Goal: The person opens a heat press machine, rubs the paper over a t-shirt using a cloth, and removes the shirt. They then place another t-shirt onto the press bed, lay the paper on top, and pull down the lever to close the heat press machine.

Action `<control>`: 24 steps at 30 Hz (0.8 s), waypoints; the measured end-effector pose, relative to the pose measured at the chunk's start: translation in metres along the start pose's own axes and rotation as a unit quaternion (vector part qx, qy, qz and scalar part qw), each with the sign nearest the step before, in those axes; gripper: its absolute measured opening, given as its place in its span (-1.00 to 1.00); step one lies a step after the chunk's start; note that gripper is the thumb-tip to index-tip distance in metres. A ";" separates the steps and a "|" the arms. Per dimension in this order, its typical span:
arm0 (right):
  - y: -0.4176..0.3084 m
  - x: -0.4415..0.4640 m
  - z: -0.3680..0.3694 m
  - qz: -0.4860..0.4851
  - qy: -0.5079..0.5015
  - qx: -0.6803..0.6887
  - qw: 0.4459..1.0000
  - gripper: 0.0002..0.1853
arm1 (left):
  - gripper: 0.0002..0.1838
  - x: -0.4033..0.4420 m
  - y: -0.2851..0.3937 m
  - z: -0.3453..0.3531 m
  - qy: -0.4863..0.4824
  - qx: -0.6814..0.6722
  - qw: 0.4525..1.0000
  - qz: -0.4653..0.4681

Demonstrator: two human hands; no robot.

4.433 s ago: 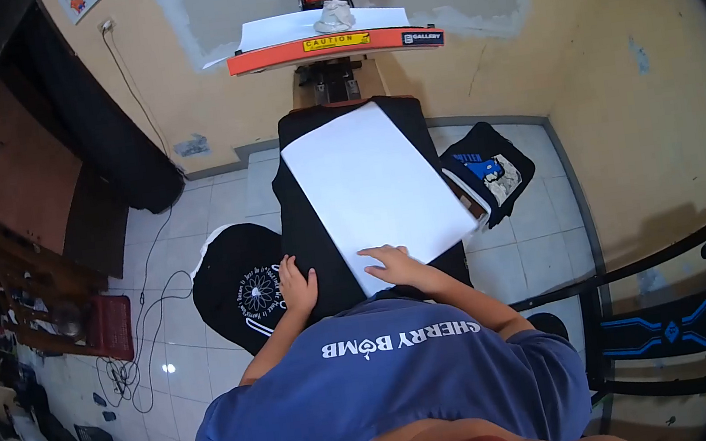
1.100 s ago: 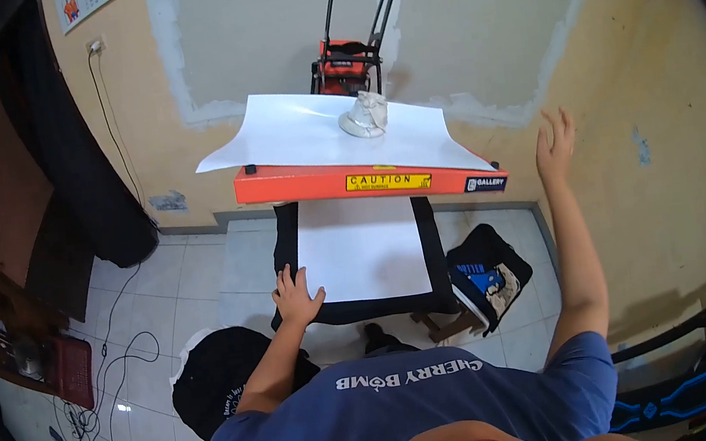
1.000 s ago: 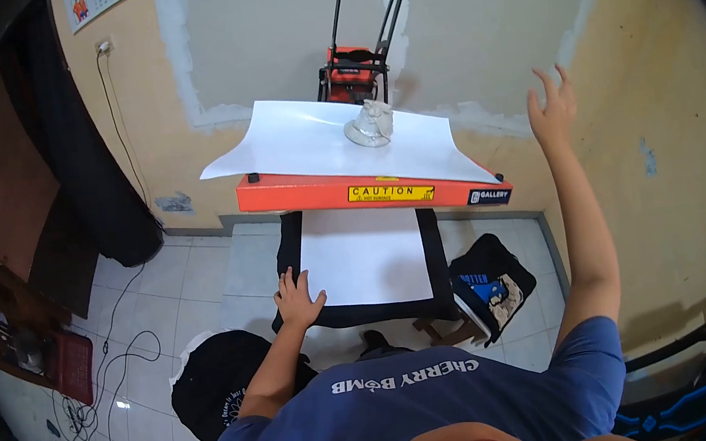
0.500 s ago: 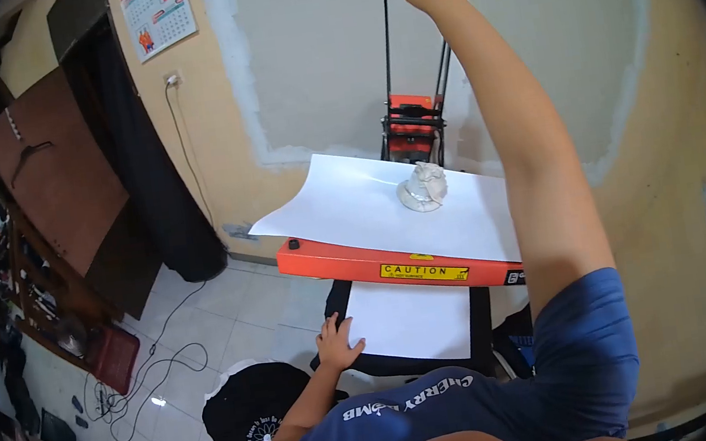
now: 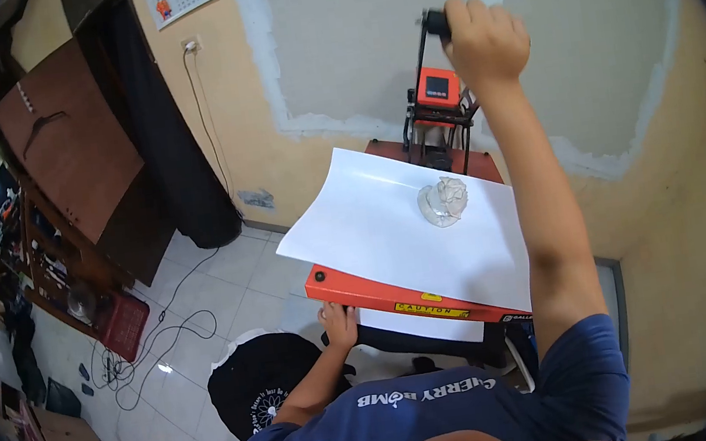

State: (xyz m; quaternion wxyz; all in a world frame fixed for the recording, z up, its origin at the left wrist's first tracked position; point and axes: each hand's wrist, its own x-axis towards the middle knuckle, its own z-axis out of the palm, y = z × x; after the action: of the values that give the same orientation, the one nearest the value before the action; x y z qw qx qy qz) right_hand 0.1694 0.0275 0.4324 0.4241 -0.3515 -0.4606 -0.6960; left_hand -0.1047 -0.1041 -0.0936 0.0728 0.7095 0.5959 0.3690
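Observation:
My right hand (image 5: 490,41) is wrapped round the black grip (image 5: 436,23) of the heat press lever, above the machine. Below it, the press's red upper plate (image 5: 352,287) carries a yellow caution label and hangs low and tilted. On the plate lie a large white sheet (image 5: 397,224) and a crumpled whitish lump (image 5: 443,200). My left hand (image 5: 339,323), fingers apart, rests at the left edge of the black fabric (image 5: 385,340), close under the plate's front edge. A strip of white paper (image 5: 423,322) shows on the fabric; the rest is hidden by the plate.
A black printed garment (image 5: 258,382) lies at my left. Tangled cables (image 5: 116,369) and a red crate-like object (image 5: 124,328) are on the tiled floor. The wall (image 5: 350,53) stands close behind the press, and a power cord (image 5: 205,124) hangs from a socket.
My right hand has pulled the lever down towards me. The red plate has come down over the white paper and tilted. My left hand has shifted slightly to the edge of the fabric.

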 end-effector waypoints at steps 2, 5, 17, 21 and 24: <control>-0.016 -0.020 -0.051 0.009 -0.091 -0.015 0.996 -0.81 | -0.51 -0.005 0.003 -0.011 -0.007 0.008 0.999 -0.042; -0.044 -0.055 -0.112 0.008 -0.127 0.013 0.992 -0.82 | -0.58 -0.028 -0.038 -0.005 0.210 -0.205 0.912 -0.286; -0.137 -0.172 -0.267 0.101 -0.578 0.254 0.769 -0.90 | -0.56 0.092 0.058 -0.103 0.220 -0.414 0.883 0.001; -0.133 -0.161 -0.257 0.081 -0.715 0.274 0.638 -0.88 | -0.59 0.135 0.155 -0.120 0.089 -0.485 0.831 0.259; -0.134 -0.179 -0.244 0.124 -0.667 0.367 0.636 -0.91 | -0.64 0.148 0.203 -0.137 -0.123 -0.448 0.820 0.336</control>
State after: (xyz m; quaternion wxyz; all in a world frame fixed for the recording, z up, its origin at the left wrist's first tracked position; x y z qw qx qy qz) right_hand 0.0936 -0.1252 0.1489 0.1773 -0.5895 -0.7880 0.0131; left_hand -0.0251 -0.0743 0.1800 0.3266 0.7943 0.0762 0.5065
